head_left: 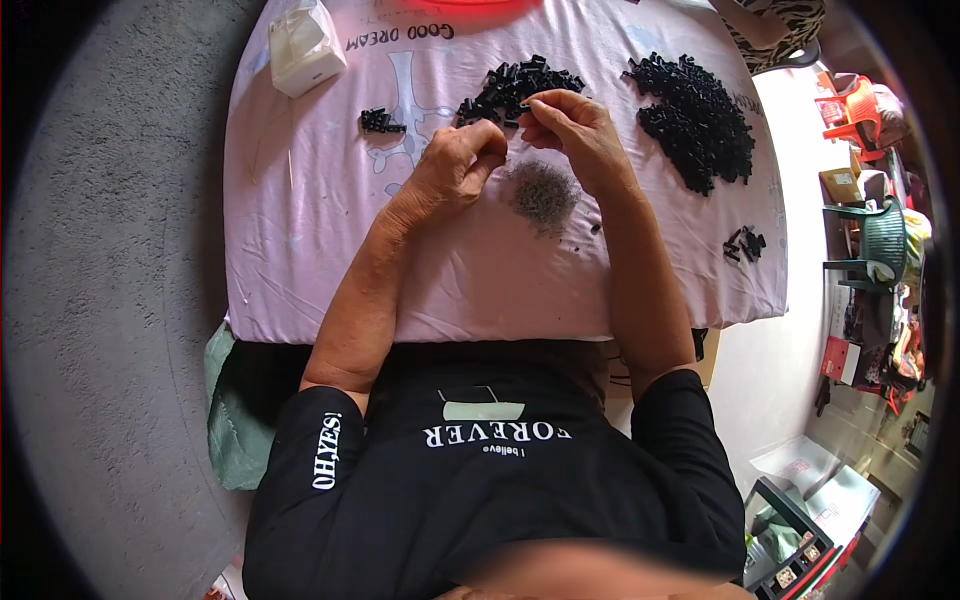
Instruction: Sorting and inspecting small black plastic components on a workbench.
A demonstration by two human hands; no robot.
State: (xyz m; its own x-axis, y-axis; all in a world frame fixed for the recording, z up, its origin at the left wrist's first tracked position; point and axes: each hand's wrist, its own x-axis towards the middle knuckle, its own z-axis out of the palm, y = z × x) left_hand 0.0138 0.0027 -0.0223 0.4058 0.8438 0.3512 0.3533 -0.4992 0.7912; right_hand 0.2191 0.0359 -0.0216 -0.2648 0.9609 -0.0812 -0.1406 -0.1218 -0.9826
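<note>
My left hand (455, 165) is closed in a pinch above the pink cloth, its fingertips turned toward my other hand. Whatever it grips is too small or hidden to name. My right hand (578, 138) pinches with thumb and forefinger at the near edge of a pile of small black tube-like pieces (522, 82); what lies between those fingertips I cannot make out. Just below both hands sits a loose heap of tiny grey pieces (542, 193), too fine to identify. A few black bits (596, 229) lie beside it, near my right wrist.
A larger black pile (700, 125) spreads at the right, with a small cluster (745, 243) nearer me. Another little cluster (381, 121) lies left. A white box (305, 50) and red basin (450, 2) stand at the far side. Another person's patterned clothing (775, 30) shows at far right.
</note>
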